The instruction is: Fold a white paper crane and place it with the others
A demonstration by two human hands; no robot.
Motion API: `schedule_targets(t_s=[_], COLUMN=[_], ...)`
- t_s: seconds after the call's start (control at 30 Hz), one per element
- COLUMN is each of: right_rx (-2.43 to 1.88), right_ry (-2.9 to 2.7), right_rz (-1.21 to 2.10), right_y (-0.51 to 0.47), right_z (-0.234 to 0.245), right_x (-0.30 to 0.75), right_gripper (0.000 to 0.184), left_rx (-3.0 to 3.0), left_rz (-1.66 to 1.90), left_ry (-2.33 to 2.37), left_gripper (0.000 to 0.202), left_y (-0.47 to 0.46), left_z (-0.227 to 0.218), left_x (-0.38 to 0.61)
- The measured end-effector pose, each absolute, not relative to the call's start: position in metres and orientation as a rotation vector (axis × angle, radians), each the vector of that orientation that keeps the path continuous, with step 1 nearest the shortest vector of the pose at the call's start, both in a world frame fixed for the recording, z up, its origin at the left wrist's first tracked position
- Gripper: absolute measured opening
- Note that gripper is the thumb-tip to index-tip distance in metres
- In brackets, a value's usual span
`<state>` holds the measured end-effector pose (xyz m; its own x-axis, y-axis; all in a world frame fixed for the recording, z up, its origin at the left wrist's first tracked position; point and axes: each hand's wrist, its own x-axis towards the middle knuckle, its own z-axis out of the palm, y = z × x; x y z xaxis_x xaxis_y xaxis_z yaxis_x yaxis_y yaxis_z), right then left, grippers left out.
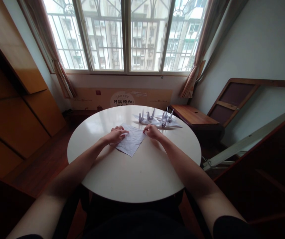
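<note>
A creased white sheet of paper (132, 142) lies on the round white table (135, 172), turned like a diamond. My left hand (116, 134) rests flat on its left corner with fingers stretched out. My right hand (152, 131) has its fingers curled and pinches the sheet's right corner. Behind the hands, several folded paper cranes (157, 119) stand on the far side of the table on flat sheets of paper.
A low wooden side table (193, 115) stands to the right of the round table. A wooden frame (234, 99) leans against the right wall. Wooden cabinets (15, 109) line the left. A barred window (125, 35) with curtains lies ahead.
</note>
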<state>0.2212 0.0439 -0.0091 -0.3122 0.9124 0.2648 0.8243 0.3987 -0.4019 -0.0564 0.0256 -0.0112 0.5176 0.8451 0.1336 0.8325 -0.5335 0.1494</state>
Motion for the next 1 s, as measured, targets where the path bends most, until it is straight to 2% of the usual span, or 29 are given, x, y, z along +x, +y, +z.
schedule_targets(t_s=[0.43,0.67,0.8,1.0], right_rx=[-1.397,-1.207,-1.273,-1.288], right_ry=[-2.176,-2.44,-2.513,-2.468], right_rz=[0.221,0.192,0.198,0.19], right_y=[0.047,0.039,0.034,0.03], right_z=[-0.017,-0.022,-0.021,-0.016], right_x=[0.223,0.211,0.203,0.202], right_gripper=[0.026,0.052,0.051,0.042], left_rx=[2.598,2.492,2.513,2.504], left_rz=[0.203,0.119,0.157,0.049], left_ry=[1.115,0.84,1.124,1.512], left_gripper=[0.052,0.044,0.051,0.073], left_y=[0.018,0.021,0.026,0.029], left_z=[0.001,0.0,-0.009,-0.013], left_x=[-0.055,-0.05,-0.048,-0.053])
